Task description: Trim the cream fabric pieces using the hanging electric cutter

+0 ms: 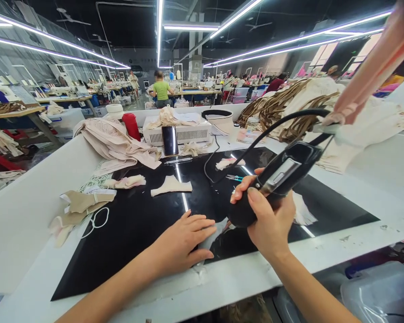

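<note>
My right hand [271, 220] is closed round a black corded handheld tool [287, 168], with the thumb along its side. The tool has a silver plate on its upper face and a rounded dark end at the lower left; its exact kind I cannot make out. My left hand [188, 237] lies fingers spread on the glossy black board [131, 242], beside a thin translucent piece [213, 235] that reaches toward the tool. Further back on the board is a cream fabric piece [171, 185]. Small teal-handled snips [234, 178] lie behind the tool.
A pink strap [373, 72] hangs at the right by the tool's black cord [256, 143]. Pale fabric pieces [117, 143] are heaped at back left, near a red thread cone [131, 126] and a white vented box [178, 134]. Brown straps [276, 105] lie at back right.
</note>
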`<state>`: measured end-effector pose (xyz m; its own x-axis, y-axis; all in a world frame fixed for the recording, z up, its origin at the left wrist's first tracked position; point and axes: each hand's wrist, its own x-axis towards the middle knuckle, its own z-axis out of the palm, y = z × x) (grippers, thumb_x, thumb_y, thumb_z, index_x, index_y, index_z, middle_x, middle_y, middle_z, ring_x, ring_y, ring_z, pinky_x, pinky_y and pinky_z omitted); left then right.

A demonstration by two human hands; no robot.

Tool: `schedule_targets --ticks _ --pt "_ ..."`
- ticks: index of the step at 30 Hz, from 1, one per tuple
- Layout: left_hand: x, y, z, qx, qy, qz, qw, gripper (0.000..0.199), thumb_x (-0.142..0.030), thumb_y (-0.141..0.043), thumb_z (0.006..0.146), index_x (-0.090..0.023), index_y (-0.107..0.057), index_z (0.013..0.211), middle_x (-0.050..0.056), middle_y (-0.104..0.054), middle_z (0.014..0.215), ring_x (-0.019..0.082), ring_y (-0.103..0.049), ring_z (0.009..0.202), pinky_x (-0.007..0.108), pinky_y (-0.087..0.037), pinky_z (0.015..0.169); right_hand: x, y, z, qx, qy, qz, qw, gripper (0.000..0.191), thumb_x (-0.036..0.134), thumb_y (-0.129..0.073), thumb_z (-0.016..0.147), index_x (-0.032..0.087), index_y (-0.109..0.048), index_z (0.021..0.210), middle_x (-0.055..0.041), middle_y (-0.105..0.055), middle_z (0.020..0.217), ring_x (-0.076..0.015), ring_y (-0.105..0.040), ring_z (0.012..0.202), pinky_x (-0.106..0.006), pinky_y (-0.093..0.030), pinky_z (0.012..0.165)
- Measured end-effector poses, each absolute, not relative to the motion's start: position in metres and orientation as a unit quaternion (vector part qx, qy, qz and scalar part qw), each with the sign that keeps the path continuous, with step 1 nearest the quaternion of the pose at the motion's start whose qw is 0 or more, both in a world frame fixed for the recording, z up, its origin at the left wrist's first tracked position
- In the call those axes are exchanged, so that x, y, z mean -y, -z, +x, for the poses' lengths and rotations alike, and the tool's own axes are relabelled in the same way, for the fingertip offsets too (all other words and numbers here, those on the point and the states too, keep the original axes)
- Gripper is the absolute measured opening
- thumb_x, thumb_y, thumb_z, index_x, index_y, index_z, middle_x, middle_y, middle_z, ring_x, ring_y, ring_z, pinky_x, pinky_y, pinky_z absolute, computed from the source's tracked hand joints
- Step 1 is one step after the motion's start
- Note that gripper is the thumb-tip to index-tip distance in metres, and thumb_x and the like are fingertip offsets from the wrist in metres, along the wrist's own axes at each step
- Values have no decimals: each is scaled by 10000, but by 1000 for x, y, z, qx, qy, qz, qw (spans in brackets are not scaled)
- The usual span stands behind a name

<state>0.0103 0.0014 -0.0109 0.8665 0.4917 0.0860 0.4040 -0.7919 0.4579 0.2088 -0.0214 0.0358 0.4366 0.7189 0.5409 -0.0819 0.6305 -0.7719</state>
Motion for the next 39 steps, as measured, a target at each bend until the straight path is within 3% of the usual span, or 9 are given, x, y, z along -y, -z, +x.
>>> schedule_targets --ticks 39 --pt "0 7 9 -256 -74 936 229 534 -346 -643 991 -282 -494 1499 51 -507 1568 298 -408 1488 612 -217 1260 12 -35 223 455 -224 -359 784 304 344 -786 872 273 -609 1108 40 -656 852 -148 -618 650 -321 -530 612"
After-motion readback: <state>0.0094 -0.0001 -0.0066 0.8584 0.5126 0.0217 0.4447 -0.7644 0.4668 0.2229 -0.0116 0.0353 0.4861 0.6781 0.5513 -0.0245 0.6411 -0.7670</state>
